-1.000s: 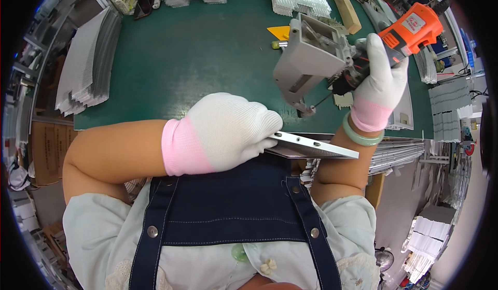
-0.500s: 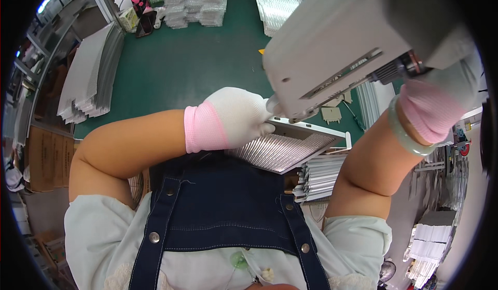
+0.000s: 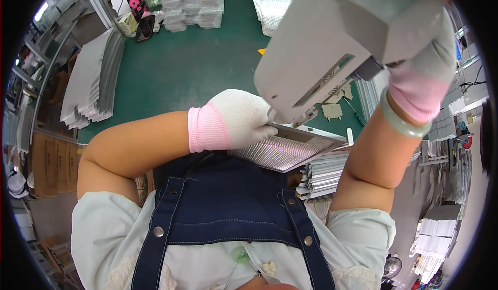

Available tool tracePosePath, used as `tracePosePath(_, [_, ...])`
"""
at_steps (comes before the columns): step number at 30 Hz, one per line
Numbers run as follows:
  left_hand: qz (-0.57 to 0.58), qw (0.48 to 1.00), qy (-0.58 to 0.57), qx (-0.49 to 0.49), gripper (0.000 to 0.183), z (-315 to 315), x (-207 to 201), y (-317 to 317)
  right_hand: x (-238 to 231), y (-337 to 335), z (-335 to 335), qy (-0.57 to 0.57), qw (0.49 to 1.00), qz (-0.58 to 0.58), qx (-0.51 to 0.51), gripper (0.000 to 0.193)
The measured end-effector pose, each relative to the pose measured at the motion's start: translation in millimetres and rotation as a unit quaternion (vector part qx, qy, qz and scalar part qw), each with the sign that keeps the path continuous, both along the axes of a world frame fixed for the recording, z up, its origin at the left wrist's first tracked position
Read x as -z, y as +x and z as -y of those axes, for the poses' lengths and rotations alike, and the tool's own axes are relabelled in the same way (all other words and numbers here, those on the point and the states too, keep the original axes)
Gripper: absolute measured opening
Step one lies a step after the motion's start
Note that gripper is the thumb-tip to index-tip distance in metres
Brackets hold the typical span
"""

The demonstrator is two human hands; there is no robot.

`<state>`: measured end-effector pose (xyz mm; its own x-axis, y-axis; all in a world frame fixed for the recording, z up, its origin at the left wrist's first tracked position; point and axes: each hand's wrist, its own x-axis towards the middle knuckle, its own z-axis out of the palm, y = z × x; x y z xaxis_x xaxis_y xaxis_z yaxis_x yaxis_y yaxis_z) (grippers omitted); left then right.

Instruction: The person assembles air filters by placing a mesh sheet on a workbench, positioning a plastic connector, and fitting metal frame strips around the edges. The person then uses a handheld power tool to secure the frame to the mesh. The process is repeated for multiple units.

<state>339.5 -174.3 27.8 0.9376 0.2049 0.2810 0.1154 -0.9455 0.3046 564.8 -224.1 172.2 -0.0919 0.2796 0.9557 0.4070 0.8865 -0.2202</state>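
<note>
My left hand, in a white glove with a pink cuff, is closed on the edge of a metal-framed mesh panel. The panel leans toward my apron, its silvery mesh facing me. A bulky light grey power tool hangs over the panel, its narrow nose down at the frame's upper edge beside my left fingers. Whether the nose touches the frame I cannot tell. My right hand, gloved alike, is wrapped round the tool's rear, with the fingers partly hidden by its body.
On the green table stand bubble-wrapped bundles, a stack of ribbed panels at left and a phone. Small beige plates and a screwdriver lie right of the tool. More panels are stacked below the table's edge.
The power tool has swung to a steeper angle, my right hand moving slightly left and up with it. My left hand keeps its hold on the panel.
</note>
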Motion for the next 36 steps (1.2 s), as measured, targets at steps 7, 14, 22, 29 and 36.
tracePosePath(7, [0.057,0.998,-0.015,0.007,0.024,-4,21,13,27,0,-21,-0.355,0.809,-0.289,-0.369,0.032])
tracePosePath(14, [0.031,0.999,0.005,0.029,0.019,-13,32,20,55,23,-22,-0.368,0.763,-0.358,-0.393,0.027])
tracePosePath(22, [0.064,0.962,0.256,0.075,0.043,-12,-7,22,42,-5,-30,-0.290,0.915,-0.250,-0.128,0.020])
tracePosePath(29, [-0.109,0.992,-0.059,-0.009,0.032,-4,-23,19,17,-21,-7,-0.274,0.920,-0.278,0.048,0.031])
tracePosePath(36, [-0.034,0.994,-0.050,-0.089,0.032,-6,-60,-47,-9,27,-47,-0.078,0.957,-0.217,0.178,0.042])
